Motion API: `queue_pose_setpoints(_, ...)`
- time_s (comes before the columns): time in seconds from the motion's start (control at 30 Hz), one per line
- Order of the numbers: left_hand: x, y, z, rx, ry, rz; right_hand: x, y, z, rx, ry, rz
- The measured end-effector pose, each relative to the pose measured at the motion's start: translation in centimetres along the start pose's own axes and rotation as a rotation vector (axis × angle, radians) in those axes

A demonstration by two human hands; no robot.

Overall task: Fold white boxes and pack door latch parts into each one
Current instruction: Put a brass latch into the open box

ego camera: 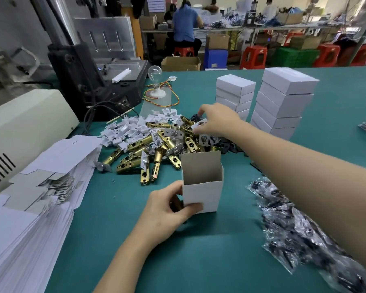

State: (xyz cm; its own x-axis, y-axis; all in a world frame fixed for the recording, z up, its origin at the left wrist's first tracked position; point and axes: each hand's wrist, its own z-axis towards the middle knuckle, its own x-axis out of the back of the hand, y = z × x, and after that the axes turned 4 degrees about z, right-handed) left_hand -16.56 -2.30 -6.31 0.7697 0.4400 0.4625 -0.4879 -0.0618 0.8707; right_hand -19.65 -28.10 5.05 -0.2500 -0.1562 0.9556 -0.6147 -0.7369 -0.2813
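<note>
An open white box [203, 191] stands upright on the green table, its top flap raised and its inside grey. My left hand [167, 210] grips its lower left corner, thumb across the front face. Behind the box lies a heap of brass door latches [148, 149] mixed with silver plates and small white plastic pieces [133, 127]. My right hand [216, 120] reaches over the far side of the heap and pinches a small plate wrapped in white paper [200, 124].
Two stacks of closed white boxes [283, 102] stand behind the heap. Flat unfolded box blanks [36, 197] are piled at the left. Clear bags of dark small parts [300, 229] lie at the right. A black machine [89, 77] and a light bulb [155, 81] stand farther back.
</note>
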Motion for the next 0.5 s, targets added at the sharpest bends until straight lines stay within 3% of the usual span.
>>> queue_pose_setpoints(0.1, -0.1, -0.1, 0.0, -0.001, 0.006, -0.002, -1.1, -0.8, 1.0, -0.012, -0.032, -0.101)
queue_pose_setpoints(0.33, -0.2, -0.2, 0.3, 0.004, 0.005, -0.013, -1.5, -1.3, 0.8, 0.008, 0.09, -0.075)
queue_pose_setpoints(0.43, -0.2, -0.2, 0.3, 0.002, 0.002, -0.009, -0.1, -1.4, 0.5, -0.008, 0.163, -0.024)
queue_pose_setpoints(0.5, -0.2, -0.1, 0.3, 0.004, 0.004, -0.005, 1.8, -1.1, 0.5, -0.045, 0.193, 0.133)
